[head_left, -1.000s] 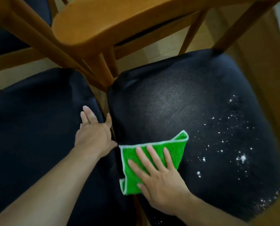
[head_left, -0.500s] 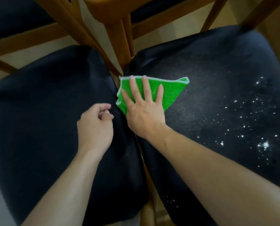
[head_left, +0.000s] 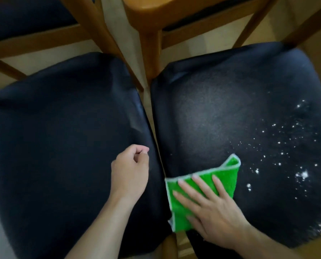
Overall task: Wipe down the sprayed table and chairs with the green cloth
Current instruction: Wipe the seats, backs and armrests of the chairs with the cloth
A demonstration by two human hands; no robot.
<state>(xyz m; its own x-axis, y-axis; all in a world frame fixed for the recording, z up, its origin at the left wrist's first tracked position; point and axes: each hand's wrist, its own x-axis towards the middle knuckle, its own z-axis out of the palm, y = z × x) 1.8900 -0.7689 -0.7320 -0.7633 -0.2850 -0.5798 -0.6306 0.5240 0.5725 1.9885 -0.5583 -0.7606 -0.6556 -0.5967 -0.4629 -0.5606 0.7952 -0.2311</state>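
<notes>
Two dark chair seats stand side by side. My right hand presses flat, fingers straight, on the folded green cloth at the near left part of the right seat. White spray droplets speckle that seat's right side. My left hand hovers with loosely curled fingers over the right edge of the left seat and holds nothing.
Wooden table legs and chair rails cross above the seats at the top. A narrow gap with pale floor runs between the two seats. Another dark seat shows at the top left.
My right hand has dragged the cloth back from the far left corner of the right seat to its near left part. My left hand stays loosely curled over the left seat.
</notes>
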